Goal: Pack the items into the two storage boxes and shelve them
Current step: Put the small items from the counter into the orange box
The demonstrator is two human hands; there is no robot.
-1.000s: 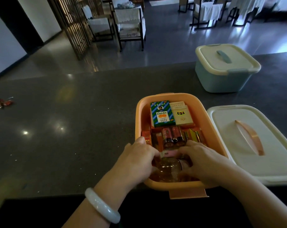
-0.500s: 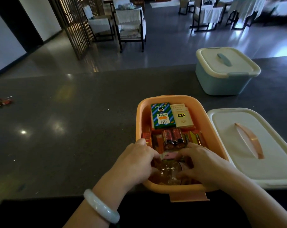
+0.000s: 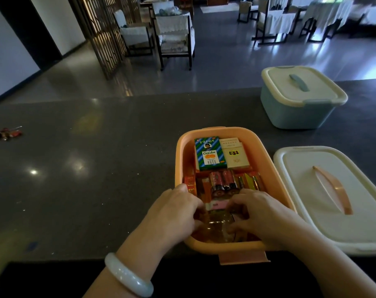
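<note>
An open orange storage box [image 3: 266,160] stands on the dark counter before me. Inside lie a green-blue striped packet [image 3: 209,154], a cream packet [image 3: 234,157], red batteries [image 3: 222,182] and several small flat packs. At the near end lies a clear round jar [image 3: 218,225] with a pink label [image 3: 218,204]. My left hand [image 3: 174,214] and my right hand [image 3: 262,214] reach into the box and grip the jar from either side. The box's white lid [image 3: 333,196] with an orange handle lies to the right. A closed pale-blue box [image 3: 299,97] stands at the far right.
A small red and dark bunch of items [image 3: 5,134] lies at the counter's far left. The dark counter [image 3: 85,168] stretches wide to the left. Beyond its far edge are a tiled floor, chairs and a wooden lattice screen.
Both hands stay on the jar at the near end of the orange box; only the view has dipped slightly.
</note>
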